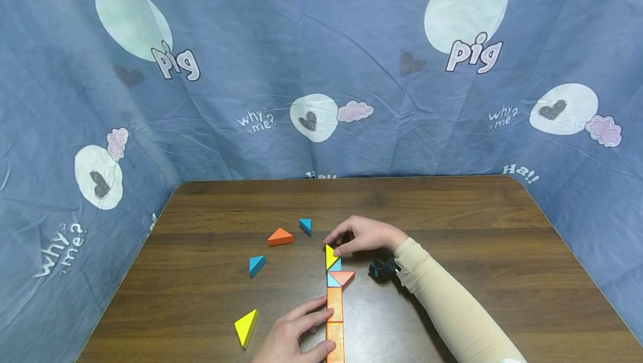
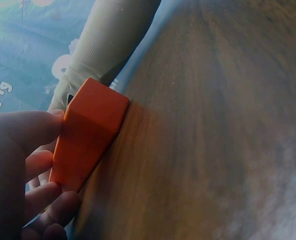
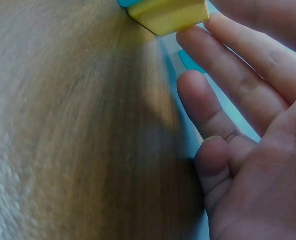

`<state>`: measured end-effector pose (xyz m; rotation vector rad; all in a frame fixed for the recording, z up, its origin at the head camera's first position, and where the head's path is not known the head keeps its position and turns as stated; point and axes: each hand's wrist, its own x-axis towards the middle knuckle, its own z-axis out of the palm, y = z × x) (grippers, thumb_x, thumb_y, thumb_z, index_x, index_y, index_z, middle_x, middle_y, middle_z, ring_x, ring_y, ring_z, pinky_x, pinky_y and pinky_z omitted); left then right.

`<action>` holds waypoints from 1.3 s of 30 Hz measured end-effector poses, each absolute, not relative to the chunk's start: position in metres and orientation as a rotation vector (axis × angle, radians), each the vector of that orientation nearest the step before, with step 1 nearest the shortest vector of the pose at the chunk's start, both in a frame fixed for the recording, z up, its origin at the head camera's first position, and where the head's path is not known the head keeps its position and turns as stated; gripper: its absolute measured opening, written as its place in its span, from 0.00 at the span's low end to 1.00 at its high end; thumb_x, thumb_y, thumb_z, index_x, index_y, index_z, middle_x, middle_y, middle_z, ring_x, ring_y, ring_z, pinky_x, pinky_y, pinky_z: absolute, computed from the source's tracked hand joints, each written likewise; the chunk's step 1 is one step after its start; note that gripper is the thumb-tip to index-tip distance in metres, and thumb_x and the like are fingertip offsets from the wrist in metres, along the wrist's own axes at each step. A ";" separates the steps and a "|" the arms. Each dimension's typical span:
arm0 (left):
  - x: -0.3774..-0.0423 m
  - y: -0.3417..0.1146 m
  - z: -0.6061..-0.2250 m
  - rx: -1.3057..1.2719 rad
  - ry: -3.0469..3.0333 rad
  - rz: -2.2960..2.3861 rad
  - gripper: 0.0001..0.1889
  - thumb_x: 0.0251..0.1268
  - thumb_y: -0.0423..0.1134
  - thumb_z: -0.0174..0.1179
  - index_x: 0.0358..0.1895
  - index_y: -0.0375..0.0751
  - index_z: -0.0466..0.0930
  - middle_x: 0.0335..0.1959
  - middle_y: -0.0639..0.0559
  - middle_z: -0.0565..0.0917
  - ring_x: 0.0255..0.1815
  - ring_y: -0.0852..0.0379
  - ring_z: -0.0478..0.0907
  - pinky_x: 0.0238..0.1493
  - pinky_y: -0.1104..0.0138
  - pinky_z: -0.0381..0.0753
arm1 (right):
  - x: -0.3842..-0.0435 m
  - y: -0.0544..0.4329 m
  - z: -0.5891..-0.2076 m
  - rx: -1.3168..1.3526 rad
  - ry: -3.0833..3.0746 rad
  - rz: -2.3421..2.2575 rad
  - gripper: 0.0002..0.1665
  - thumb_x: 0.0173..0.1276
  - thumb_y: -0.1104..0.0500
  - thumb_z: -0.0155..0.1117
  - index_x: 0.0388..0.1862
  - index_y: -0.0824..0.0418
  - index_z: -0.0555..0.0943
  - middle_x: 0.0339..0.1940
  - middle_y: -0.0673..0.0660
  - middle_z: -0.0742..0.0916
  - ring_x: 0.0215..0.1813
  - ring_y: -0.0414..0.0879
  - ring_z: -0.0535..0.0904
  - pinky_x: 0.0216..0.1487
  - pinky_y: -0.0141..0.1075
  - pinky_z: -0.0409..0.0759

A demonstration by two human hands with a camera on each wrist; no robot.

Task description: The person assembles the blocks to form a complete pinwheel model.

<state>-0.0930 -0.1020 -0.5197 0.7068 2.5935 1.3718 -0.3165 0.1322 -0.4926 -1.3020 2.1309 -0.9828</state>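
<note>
My right hand point(image 1: 369, 234) pinches a yellow triangular block point(image 1: 330, 257) between thumb and fingers at the far end of a row of blocks. In the right wrist view, fingertips meet the end of that yellow block point(image 3: 170, 17), and the other fingers are loosely bent. Just nearer lie two light-blue triangles point(image 1: 333, 280) and a salmon triangle point(image 1: 344, 277) that juts out to the right. Two orange rectangular blocks point(image 1: 335, 304) continue the row toward me. Along their left side, my left hand point(image 1: 293, 332) rests its fingertips and thumb, seen also on the orange block point(image 2: 90, 132) in the left wrist view.
Loose on the table point(image 1: 201, 229) to the left are an orange triangle point(image 1: 280, 237), a blue triangle point(image 1: 305, 226), another blue triangle point(image 1: 256, 265) and a yellow triangle point(image 1: 246, 328). A black wrist device point(image 1: 383, 269) sits below the right wrist. A patterned blue cloth point(image 1: 351, 156) hangs behind.
</note>
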 end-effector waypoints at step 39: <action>-0.092 -0.102 -0.524 0.755 2.635 1.392 0.24 0.65 0.56 0.64 0.62 0.53 0.81 0.66 0.56 0.74 0.53 0.65 0.78 0.45 0.70 0.80 | -0.284 0.160 -0.461 -1.303 2.410 -1.196 0.25 0.66 0.46 0.70 0.60 0.51 0.83 0.54 0.47 0.84 0.46 0.45 0.81 0.41 0.41 0.79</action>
